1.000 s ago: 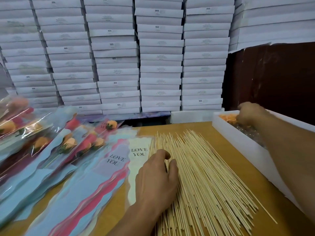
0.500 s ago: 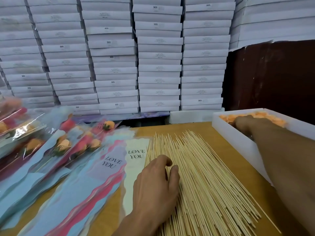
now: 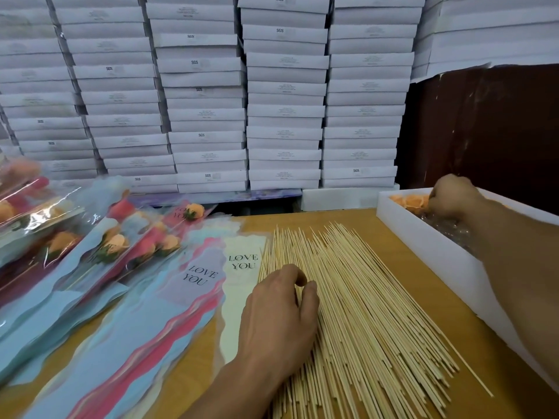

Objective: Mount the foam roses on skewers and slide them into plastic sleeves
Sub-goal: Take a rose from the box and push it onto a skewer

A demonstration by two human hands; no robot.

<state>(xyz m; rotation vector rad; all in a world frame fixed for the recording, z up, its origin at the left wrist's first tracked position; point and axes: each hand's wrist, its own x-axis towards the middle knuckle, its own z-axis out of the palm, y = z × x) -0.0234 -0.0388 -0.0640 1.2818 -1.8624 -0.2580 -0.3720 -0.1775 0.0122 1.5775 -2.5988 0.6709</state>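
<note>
Lengthwise, skewers (image 3: 357,313) fan away; left hand (image 3: 278,322) curls onto them, right hand (image 3: 450,195) pinches boxed roses (image 3: 408,201).

Thin pale wooden skewers (image 3: 357,313) look matt on the smooth brown wooden tabletop (image 3: 390,237); clear plastic sleeves (image 3: 45,219) shine glossy, and the white foam tray (image 3: 429,246) looks matt.

A packing workroom or stockroom — identical white boxes (image 3: 284,95) stacked high behind a worktable (image 3: 402,255) heaped with sleeved roses (image 3: 115,246).
</note>
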